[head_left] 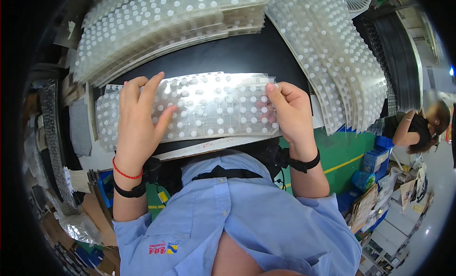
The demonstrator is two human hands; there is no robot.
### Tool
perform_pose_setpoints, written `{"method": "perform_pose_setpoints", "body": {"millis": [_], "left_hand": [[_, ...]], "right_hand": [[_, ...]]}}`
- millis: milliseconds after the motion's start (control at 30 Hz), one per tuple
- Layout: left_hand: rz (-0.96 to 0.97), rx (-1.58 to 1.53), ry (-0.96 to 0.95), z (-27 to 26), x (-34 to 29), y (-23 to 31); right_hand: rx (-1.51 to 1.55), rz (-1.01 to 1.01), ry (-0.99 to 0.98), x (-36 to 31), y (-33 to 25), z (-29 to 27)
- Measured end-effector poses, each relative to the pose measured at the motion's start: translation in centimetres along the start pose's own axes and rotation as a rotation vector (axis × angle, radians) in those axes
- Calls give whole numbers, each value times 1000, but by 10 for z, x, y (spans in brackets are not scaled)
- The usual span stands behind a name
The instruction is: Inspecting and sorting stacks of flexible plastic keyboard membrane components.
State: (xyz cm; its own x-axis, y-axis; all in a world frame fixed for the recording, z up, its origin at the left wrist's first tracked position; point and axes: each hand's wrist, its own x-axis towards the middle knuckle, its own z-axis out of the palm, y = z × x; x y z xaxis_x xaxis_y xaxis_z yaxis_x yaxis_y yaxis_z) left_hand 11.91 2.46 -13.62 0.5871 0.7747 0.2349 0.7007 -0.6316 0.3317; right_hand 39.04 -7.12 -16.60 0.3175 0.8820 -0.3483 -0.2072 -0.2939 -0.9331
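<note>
1. I've got a clear dimpled sheet w/ rows of white dots lying flat on the black table, right in front of me, near the table's front edge.
2. Long axis runs left-right across my body; short axis points away from me. The near long edge tilts down slightly toward my right. A plain clear tab w/ fine lines sits at the far right corner.
3. My left hand lies flat on top of the sheet's left part, fingers spread and pointing away from me, palm pressing down – no pinch, just resting on it.
4. My right hand is at the sheet's right end, thumb on top by the tab corner, fingers curled at the edge. Looks like a narrow pinch on the sheet, but can't tell for sure what the fingers under it do.
5. A stack of like sheets sits on the far left of the table, well apart from my hands; another fanned stack runs down the right side, its near end close to my right hand.
6. Another person sits off to the right, apart from my work.
</note>
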Motion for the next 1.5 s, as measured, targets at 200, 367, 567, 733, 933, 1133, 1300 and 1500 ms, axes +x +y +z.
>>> {"method": "perform_pose_setpoints", "body": {"millis": [200, 367, 567, 733, 933, 1133, 1300, 1500], "left_hand": [[-31, -1, -48, 2, -2, 0], [-58, 2, -55, 3, -3, -1], [-52, 66, -41, 3, -5, -3], [-38, 52, -5, 3, -6, -4], [-45, 41, -4, 2, -6, -3], [-42, 36, 16, 1, -8, -2], [-35, 27, 22, 0, -10, -3], [-73, 37, 6, 0, -9, -3]], "right_hand": [[17, 11, 19, 0, 2, -2], [24, 23, 64, -1, -3, 3], [1, -24, 30, 2, 4, -5], [105, 10, 37, 0, -1, -2], [149, -11, 39, 1, 3, -2], [120, 17, 68, 2, -4, 5], [44, 20, 76, 4, 2, 2], [39, -45, 56, 3, 7, 1]]}}
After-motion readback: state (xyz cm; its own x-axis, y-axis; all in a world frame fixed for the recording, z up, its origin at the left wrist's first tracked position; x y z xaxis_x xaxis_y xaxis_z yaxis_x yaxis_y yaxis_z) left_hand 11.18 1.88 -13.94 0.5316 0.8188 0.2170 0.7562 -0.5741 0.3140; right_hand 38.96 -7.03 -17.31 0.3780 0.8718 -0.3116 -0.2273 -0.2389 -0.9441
